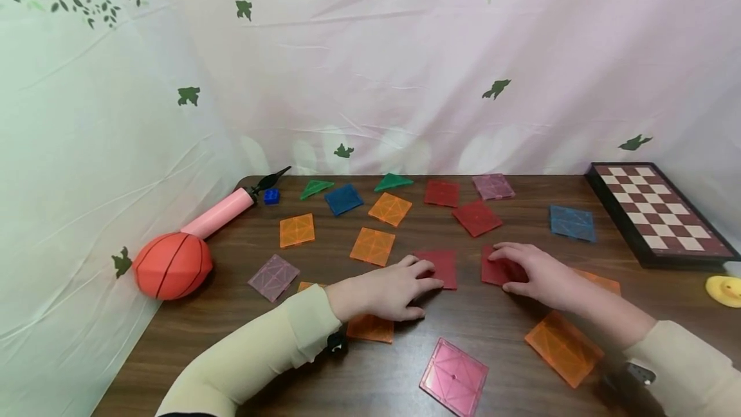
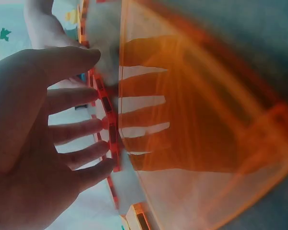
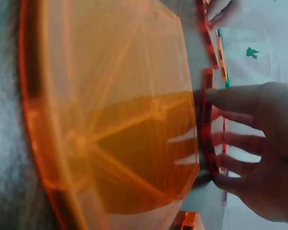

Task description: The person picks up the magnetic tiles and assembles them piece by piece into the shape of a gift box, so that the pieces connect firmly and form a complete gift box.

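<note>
While both forearms in pale sleeves reach across the dark wooden table (image 1: 498, 327), each hand lies on a red square tile near the middle; the left hand (image 1: 386, 288) rests its straight fingertips on the near edge of the left red tile (image 1: 441, 268), and the left wrist view shows the fingers (image 2: 81, 127) spread and extended against that tile's red edge (image 2: 110, 129), nothing curled round it; the right hand (image 1: 529, 272) covers much of the right red tile (image 1: 496, 270), fingers laid fairly flat on top, and the right wrist view shows the fingertips (image 3: 230, 143) meeting the tile's edge (image 3: 207, 139) with the thumb above, pressing rather than clasping; the two red tiles lie just beside each other with a narrow strip of table between them.

Beneath the left wrist lies an orange tile (image 1: 370, 328), which fills the left wrist view (image 2: 201, 124); beneath the right forearm lies another orange tile (image 1: 564, 347), large in the right wrist view (image 3: 115, 120); nearer the person than both hands sits a pink tile (image 1: 454, 377). Beyond the fingertips are scattered more tiles: orange ones (image 1: 372, 246), a further red tile (image 1: 476, 217), a blue tile (image 1: 572, 222) and green triangles (image 1: 393, 181). Far to the left of the left hand sit an orange ball (image 1: 172, 265) and a pink pump (image 1: 219, 212); far to the right of the right hand lies a chessboard (image 1: 660, 211).
</note>
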The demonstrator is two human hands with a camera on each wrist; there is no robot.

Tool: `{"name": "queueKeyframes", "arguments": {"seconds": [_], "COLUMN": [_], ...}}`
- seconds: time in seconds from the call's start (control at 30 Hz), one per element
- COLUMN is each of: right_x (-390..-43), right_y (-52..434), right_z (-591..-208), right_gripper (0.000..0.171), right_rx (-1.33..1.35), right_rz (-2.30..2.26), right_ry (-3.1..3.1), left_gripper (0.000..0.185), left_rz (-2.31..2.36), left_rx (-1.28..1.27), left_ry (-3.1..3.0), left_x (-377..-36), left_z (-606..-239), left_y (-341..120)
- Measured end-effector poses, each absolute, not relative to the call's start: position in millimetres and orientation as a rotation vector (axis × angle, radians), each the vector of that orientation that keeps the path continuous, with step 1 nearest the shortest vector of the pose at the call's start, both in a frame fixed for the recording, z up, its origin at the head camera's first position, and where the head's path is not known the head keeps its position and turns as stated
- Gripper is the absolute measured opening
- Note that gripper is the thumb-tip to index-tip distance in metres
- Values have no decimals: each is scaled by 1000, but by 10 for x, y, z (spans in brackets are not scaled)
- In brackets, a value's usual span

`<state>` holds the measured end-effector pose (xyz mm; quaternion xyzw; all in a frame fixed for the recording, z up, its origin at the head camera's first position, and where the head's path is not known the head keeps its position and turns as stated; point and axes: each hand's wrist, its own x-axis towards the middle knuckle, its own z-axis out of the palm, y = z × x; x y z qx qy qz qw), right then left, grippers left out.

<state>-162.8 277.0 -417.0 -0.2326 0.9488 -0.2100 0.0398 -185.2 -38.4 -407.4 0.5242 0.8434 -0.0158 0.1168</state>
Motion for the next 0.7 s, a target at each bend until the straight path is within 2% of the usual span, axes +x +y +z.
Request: {"name": "queueKeyframes", "arguments": {"seconds": [0.37, 0.7], "right_x": [-1661, -1695], "right_y": [2607, 2502], "right_z": [-4172, -4179], "right_gripper": [56, 55], "right_rx": [-857, -919], "right_rz": [-673, -659], "right_ry": [2835, 2815], "left_gripper": [57, 65], "left_rz": [28, -45], "left_rx": [1553, 1569], "left_ry": [2440, 2460], "left_x": [-1801, -1778], "left_z": [-4108, -4108], "left_y": [-361, -354]}}
